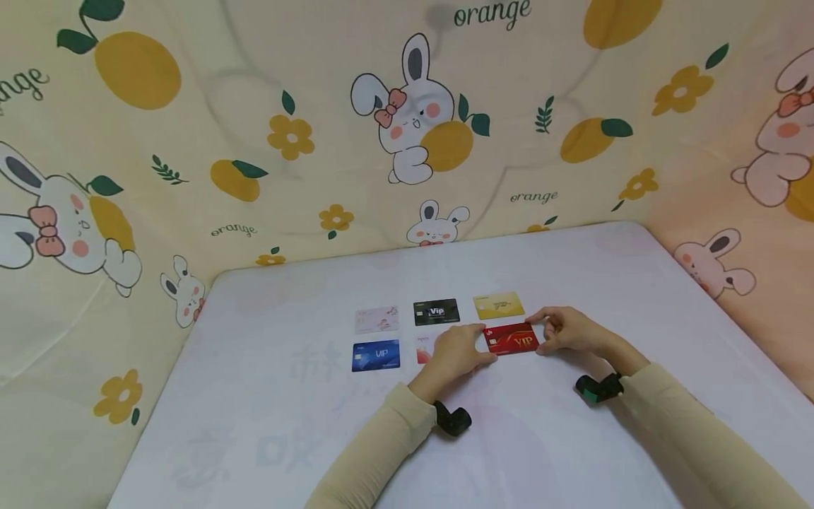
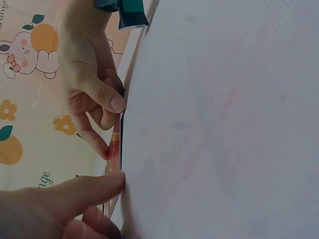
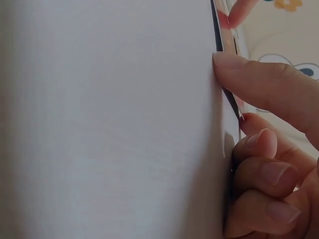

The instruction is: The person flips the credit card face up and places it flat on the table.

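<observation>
A red VIP card (image 1: 511, 339) lies flat on the white table, at the right end of the front row of cards. My left hand (image 1: 453, 352) holds its left end, thumb at the lower corner and index finger at the upper one. At the other end, my right hand (image 1: 569, 330) grips the right corners between thumb and index finger, its other fingers curled in. Behind the red card is a gold card (image 1: 499, 306). A pink-and-white card (image 1: 424, 349) is partly hidden by my left hand. From the side, the left wrist view shows the left thumb (image 2: 102, 186) at the card's edge.
The black Vip card (image 1: 436, 312) and a pale pink card (image 1: 376, 319) continue the back row. A blue VIP card (image 1: 376, 355) sits at the front left. The white table (image 1: 254, 396) meets a patterned cloth (image 1: 318, 71) behind it. Each wrist wears a small black camera.
</observation>
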Available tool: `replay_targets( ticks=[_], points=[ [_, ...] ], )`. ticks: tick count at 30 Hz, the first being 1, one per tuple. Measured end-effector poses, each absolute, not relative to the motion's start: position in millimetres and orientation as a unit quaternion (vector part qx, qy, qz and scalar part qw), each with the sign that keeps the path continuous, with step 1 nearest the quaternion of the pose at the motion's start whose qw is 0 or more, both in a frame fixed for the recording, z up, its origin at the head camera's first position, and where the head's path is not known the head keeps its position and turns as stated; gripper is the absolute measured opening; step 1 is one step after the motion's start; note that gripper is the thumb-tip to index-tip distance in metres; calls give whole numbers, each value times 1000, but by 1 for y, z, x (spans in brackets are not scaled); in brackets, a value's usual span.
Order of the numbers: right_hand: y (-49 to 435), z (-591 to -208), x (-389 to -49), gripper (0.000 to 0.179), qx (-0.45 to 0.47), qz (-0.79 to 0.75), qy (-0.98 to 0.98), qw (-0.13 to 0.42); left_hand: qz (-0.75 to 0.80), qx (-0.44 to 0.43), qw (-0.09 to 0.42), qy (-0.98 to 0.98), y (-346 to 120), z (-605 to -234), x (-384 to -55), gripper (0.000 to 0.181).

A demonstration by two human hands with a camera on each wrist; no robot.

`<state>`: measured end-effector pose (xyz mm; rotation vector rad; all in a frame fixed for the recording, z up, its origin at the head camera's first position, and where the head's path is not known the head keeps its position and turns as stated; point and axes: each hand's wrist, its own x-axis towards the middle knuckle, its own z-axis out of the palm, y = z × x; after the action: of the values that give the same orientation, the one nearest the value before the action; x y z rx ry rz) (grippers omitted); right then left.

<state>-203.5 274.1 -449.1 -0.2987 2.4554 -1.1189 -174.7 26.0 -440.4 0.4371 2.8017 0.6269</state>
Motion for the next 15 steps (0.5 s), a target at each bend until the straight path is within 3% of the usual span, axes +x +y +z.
replay_targets(
  ticks=[15],
  points=[
    [272,-446,-203,69,-136,-414,874,215,194,141,93,966,24,-438,-175,58]
  ],
)
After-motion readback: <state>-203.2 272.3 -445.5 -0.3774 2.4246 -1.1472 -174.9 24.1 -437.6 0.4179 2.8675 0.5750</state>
